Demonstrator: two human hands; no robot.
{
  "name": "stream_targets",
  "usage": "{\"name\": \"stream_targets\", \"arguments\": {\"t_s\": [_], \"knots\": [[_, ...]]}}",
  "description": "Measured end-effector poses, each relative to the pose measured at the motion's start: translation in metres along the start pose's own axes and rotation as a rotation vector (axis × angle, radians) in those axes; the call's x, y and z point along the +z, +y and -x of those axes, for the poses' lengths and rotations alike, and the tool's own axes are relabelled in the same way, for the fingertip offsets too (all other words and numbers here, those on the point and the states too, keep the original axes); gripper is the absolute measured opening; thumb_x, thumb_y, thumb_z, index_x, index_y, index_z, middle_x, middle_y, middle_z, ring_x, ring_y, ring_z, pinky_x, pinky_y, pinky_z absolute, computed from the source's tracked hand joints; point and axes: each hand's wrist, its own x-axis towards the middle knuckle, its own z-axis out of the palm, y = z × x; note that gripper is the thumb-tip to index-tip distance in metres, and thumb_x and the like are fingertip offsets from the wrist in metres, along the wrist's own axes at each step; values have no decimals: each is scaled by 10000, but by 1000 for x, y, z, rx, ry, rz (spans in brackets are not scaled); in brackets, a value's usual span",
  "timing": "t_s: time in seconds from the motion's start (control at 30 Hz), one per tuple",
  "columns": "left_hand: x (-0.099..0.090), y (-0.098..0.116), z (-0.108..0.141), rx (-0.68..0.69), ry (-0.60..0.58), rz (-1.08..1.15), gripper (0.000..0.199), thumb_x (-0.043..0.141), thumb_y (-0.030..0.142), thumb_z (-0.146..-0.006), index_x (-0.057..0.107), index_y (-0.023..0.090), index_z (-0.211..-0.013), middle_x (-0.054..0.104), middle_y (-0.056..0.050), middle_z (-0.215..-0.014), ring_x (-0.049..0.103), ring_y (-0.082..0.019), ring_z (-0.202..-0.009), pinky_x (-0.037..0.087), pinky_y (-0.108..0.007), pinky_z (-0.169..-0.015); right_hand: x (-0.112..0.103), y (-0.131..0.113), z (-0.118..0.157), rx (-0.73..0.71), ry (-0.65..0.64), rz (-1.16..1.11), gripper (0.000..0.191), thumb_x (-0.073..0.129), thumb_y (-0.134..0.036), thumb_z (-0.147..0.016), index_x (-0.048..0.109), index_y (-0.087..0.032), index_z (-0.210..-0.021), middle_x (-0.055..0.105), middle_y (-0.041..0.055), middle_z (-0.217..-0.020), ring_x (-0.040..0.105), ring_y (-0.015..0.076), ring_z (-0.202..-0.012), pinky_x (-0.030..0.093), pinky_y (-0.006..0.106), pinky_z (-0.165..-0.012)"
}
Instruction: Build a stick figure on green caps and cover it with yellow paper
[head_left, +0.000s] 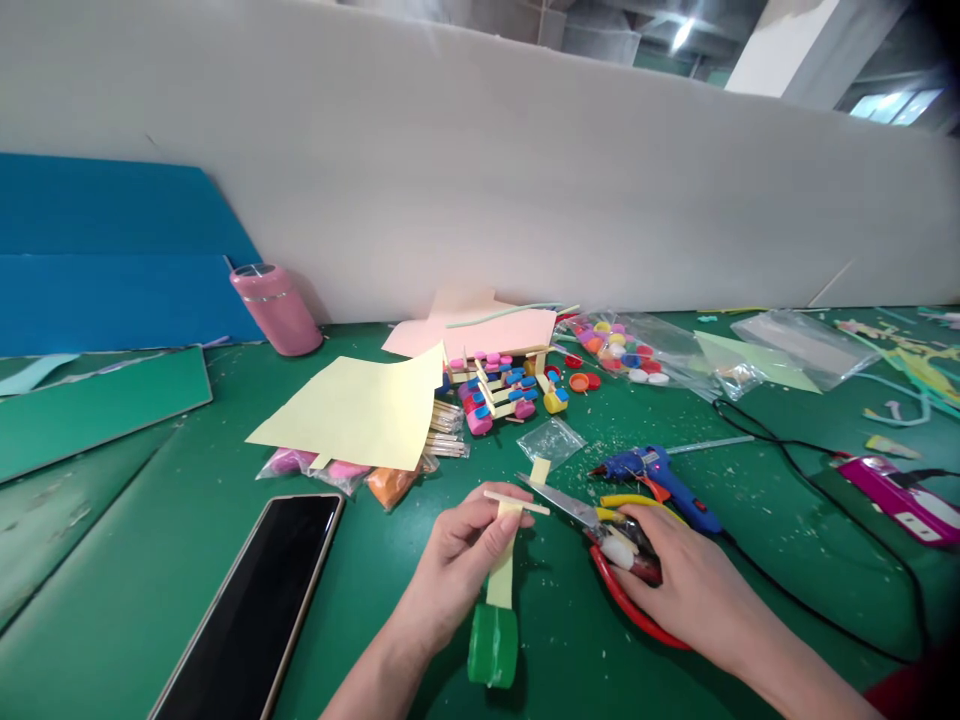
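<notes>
Hands: two, a left hand [469,545] and a right hand [675,565]
Stick [517,502] between the left fingers: one
Tools [570,503] in the right hand: too bunched up to count
Phone [251,610]: one
Pink cup [277,312]: one
Blue glue gun [664,485]: one
Purple plug box [900,500]: one
Loose white caps [637,376]: two
Piled little toy parts [495,388]: too jumbled to count

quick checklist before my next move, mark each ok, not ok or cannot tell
1. Left hand pinching the yellow strip and small stick: ok
2. Green piece at the strip's lower end: ok
3. Right hand on the scissors: ok
4. Blade tips well away from the left fingertips: not ok, they look close
5. Phone apart from both hands: ok
6. Glue gun hot: cannot tell
</notes>
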Motion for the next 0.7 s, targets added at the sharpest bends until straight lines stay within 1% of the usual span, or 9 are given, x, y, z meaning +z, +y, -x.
{"name": "stream_targets", "arguments": {"t_s": [0.1, 0.17, 0.23, 0.3, 0.37, 0.47, 0.53, 0.6, 0.7], "knots": [[1, 0, 0, 9, 14, -1, 248, 508, 334, -840, 693, 171, -818, 585, -91, -1067, 514, -220, -1009, 399, -278, -757, -9, -6, 1, -9, -18, -22, 374, 590, -310, -741, 544, -167, -1083, 613, 119, -1067, 601, 280, -962, 511, 432, -819], [2, 0, 0, 25, 16, -20, 235, 505, 321, -844, 697, 185, -837, 575, -87, -1079, 506, -217, -1030, 402, -277, -768, -19, -17, -1, -17, 14, -117, 355, 566, -326, -777, 528, -193, -1104, 589, 107, -1094, 568, 268, -1006, 494, 412, -844], [4, 0, 0, 52, 14, -48, 219, 508, 305, -844, 700, 199, -850, 564, -83, -1092, 504, -213, -1041, 403, -281, -792, -29, -32, -5, -30, 49, -296, 302, 534, -317, -815, 516, -223, -1101, 585, 79, -1052, 575, 223, -953, 503, 344, -807], [6, 1, 0, 84, 4, -76, 210, 506, 286, -845, 699, 210, -876, 556, -83, -1105, 499, -217, -1057, 404, -296, -824, -33, -49, -11, -51, 79, -469, 260, 520, -300, -831, 522, -249, -1087, 564, 58, -1000, 578, 177, -821, 514, 286, -712], [8, 0, 0, 129, -1, -103, 203, 508, 270, -843, 699, 215, -878, 574, -83, -1073, 482, -228, -1086, 400, -320, -861, -31, -64, -18, -73, 93, -556, 262, 520, -297, -835, 532, -256, -1093, 531, 54, -981, 552, 152, -721, 505, 266, -633], [10, -2, 0, 193, 3, -158, 197, 511, 255, -839, 699, 225, -890, 586, -83, -1046, 463, -236, -1105, 398, -341, -889, -21, -77, -27, -70, 129, -633, 244, 533, -306, -833, 560, -246, -1068, 510, 56, -982, 540, 159, -762, 497, 266, -643], [11, -2, 1, 214, 7, -207, 199, 511, 246, -837, 700, 229, -898, 571, -86, -1072, 474, -232, -1086, 401, -342, -889, -13, -81, -32, -74, 133, -694, 181, 530, -298, -842, 592, -234, -1000, 524, 47, -947, 544, 160, -784, 493, 265, -667], [11, -3, 1, 217, 5, -240, 199, 509, 238, -838, 706, 223, -867, 569, -89, -1068, 479, -229, -1075, 408, -337, -878, -8, -81, -35, -87, 120, -756, 132, 514, -285, -857, 611, -223, -923, 542, 34, -887, 550, 152, -765, 487, 261, -674], [11, -4, 1, 203, -2, -241, 198, 503, 232, -842, 700, 213, -843, 577, -93, -1056, 472, -232, -1090, 414, -333, -869, -6, -79, -37, -93, 93, -808, 135, 488, -267, -875, 609, -209, -867, 552, 25, -839, 554, 145, -749, 477, 251, -672]]}}
